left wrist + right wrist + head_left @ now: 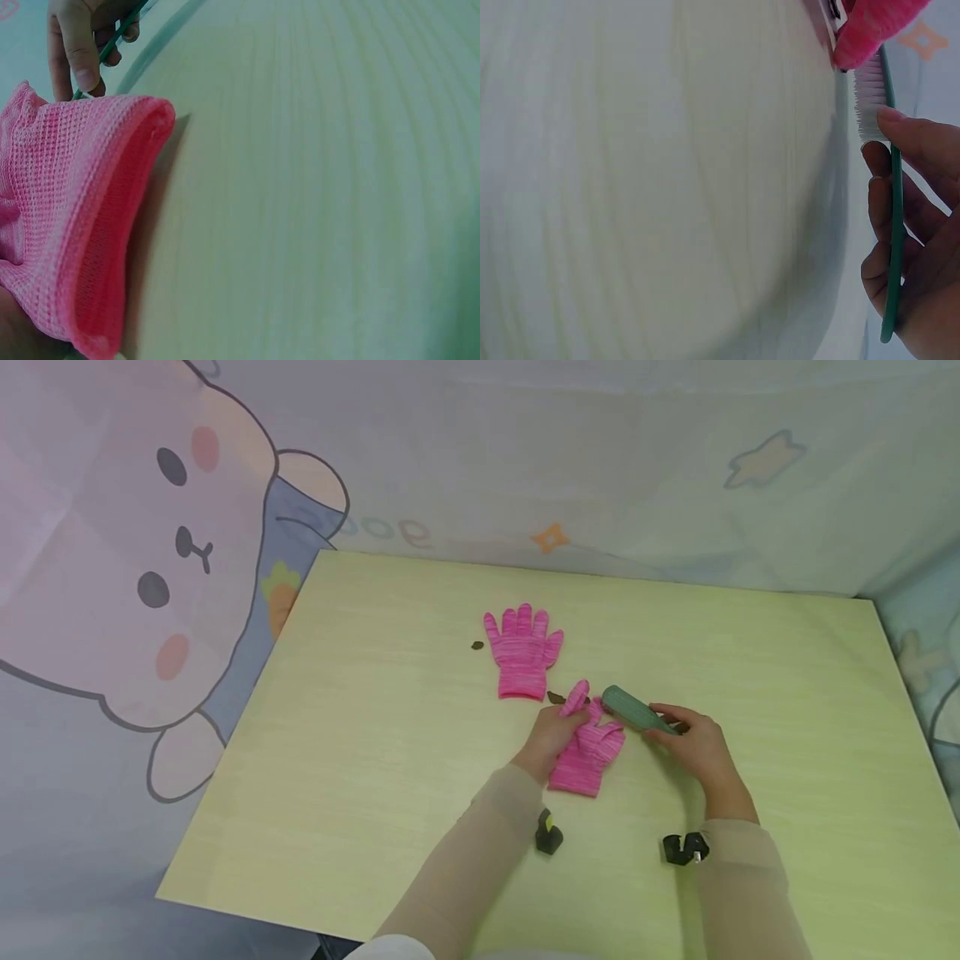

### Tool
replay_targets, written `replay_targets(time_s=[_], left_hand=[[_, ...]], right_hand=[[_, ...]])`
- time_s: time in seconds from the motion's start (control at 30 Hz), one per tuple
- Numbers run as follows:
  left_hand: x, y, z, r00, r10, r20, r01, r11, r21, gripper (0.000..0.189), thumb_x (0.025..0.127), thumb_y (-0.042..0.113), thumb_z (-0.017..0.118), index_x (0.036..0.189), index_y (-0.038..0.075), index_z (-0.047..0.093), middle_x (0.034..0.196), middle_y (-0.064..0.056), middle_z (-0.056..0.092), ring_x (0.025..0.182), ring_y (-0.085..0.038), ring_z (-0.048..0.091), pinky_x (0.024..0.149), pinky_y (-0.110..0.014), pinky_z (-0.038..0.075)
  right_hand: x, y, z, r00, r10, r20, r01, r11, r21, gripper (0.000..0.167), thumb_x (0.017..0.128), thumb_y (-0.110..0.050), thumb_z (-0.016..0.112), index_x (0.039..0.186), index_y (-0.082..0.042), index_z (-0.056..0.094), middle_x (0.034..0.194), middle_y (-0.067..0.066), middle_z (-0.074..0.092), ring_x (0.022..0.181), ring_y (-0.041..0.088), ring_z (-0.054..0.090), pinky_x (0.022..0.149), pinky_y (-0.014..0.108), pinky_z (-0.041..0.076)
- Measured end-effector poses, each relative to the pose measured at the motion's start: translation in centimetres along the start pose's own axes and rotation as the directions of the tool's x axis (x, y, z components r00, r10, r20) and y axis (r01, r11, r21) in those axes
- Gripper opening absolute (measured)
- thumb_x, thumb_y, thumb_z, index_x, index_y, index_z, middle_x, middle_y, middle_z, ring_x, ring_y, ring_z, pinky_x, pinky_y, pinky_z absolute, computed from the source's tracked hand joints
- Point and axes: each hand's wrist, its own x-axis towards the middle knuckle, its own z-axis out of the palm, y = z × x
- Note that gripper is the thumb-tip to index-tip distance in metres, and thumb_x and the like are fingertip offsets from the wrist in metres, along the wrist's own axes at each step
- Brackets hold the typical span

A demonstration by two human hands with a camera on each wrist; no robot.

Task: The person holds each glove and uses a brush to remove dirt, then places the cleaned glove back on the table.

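Two pink knitted gloves lie on a pale yellow-green table [360,727]. The far glove [522,652] lies flat with its fingers spread. My left hand [572,713] pinches a finger of the near glove [588,758] and lifts it; the cuff [82,225] fills the left wrist view. My right hand [667,728] grips a green brush [633,710], whose head is at the lifted glove fingers. In the right wrist view the white bristles [868,105] touch the pink glove tip [874,30], and my fingers [919,217] curl round the green handle [894,225].
Two small dark specks lie on the table, one left of the far glove [477,645], one beside the lifted finger [556,697]. A cloth backdrop with a drawn rabbit [150,543] hangs behind and to the left. The table edges run close on all sides.
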Motion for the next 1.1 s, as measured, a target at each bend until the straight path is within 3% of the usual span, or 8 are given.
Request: replay_targets(time_s=[0.6, 0.77, 0.87, 0.93, 1.0, 1.1], left_hand=[[0.1, -0.1, 0.0, 1.000, -0.004, 0.014, 0.004, 0.999, -0.035, 0.025, 0.087, 0.022, 0.063, 0.105, 0.005, 0.066, 0.090, -0.003, 0.065, 0.083, -0.014, 0.058, 0.085, -0.030, 0.048], [0.3, -0.2, -0.2, 1.000, -0.016, 0.026, 0.018, 0.995, -0.101, 0.029, 0.087, 0.024, 0.064, 0.109, 0.004, 0.064, 0.095, -0.002, 0.064, 0.087, -0.013, 0.058, 0.083, -0.028, 0.049], [0.2, 0.1, -0.4, 0.999, -0.030, 0.039, 0.037, 0.984, -0.174, 0.032, 0.086, 0.025, 0.065, 0.111, 0.005, 0.063, 0.099, -0.001, 0.063, 0.090, -0.013, 0.058, 0.083, -0.028, 0.049], [0.0, 0.7, -0.3, 0.998, -0.029, 0.048, 0.039, 0.971, -0.237, 0.033, 0.086, 0.025, 0.066, 0.113, 0.006, 0.062, 0.101, -0.001, 0.063, 0.092, -0.014, 0.059, 0.085, -0.029, 0.049], [-0.1, 1.6, -0.2, 0.998, -0.014, 0.063, 0.033, 0.948, -0.317, 0.033, 0.086, 0.024, 0.066, 0.114, 0.007, 0.062, 0.104, -0.001, 0.064, 0.096, -0.015, 0.059, 0.088, -0.029, 0.048], [-0.3, 3.1, -0.1, 0.997, 0.009, 0.081, 0.026, 0.909, -0.415, 0.033, 0.087, 0.024, 0.065, 0.116, 0.011, 0.062, 0.106, 0.001, 0.064, 0.099, -0.014, 0.059, 0.089, -0.028, 0.047]], right_hand=[[-0.2, -0.4, -0.3, 1.000, 0.022, -0.009, -0.022, 1.000, 0.000, 0.047, 0.087, -0.021, 0.066, 0.129, -0.005, 0.054, 0.115, 0.021, 0.057, 0.100, 0.032, 0.051, 0.070, 0.030, 0.045], [-0.4, -0.2, -0.9, 0.998, 0.030, -0.055, -0.026, 0.998, 0.064, 0.048, 0.087, -0.024, 0.065, 0.130, -0.005, 0.053, 0.113, 0.020, 0.057, 0.096, 0.025, 0.049, 0.068, 0.024, 0.042], [-0.5, -0.5, -0.8, 0.996, 0.058, -0.072, -0.047, 0.990, 0.135, 0.051, 0.090, -0.026, 0.060, 0.133, -0.003, 0.046, 0.102, 0.016, 0.053, 0.085, 0.019, 0.046, 0.063, 0.022, 0.039], [-0.5, -0.9, -0.5, 0.991, 0.105, -0.080, -0.083, 0.968, 0.237, 0.048, 0.091, -0.028, 0.056, 0.131, -0.003, 0.045, 0.087, 0.008, 0.049, 0.073, 0.014, 0.043, 0.056, 0.022, 0.037], [-0.6, -1.4, -0.2, 0.987, 0.151, -0.055, -0.121, 0.922, 0.367, 0.044, 0.091, -0.033, 0.056, 0.124, -0.003, 0.048, 0.075, 0.001, 0.043, 0.061, 0.010, 0.038, 0.050, 0.023, 0.033], [-0.8, -2.3, 0.4, 0.987, 0.161, 0.013, -0.139, 0.806, 0.576, 0.034, 0.091, -0.038, 0.056, 0.106, -0.008, 0.059, 0.063, -0.005, 0.044, 0.050, 0.005, 0.032, 0.044, 0.025, 0.025]])
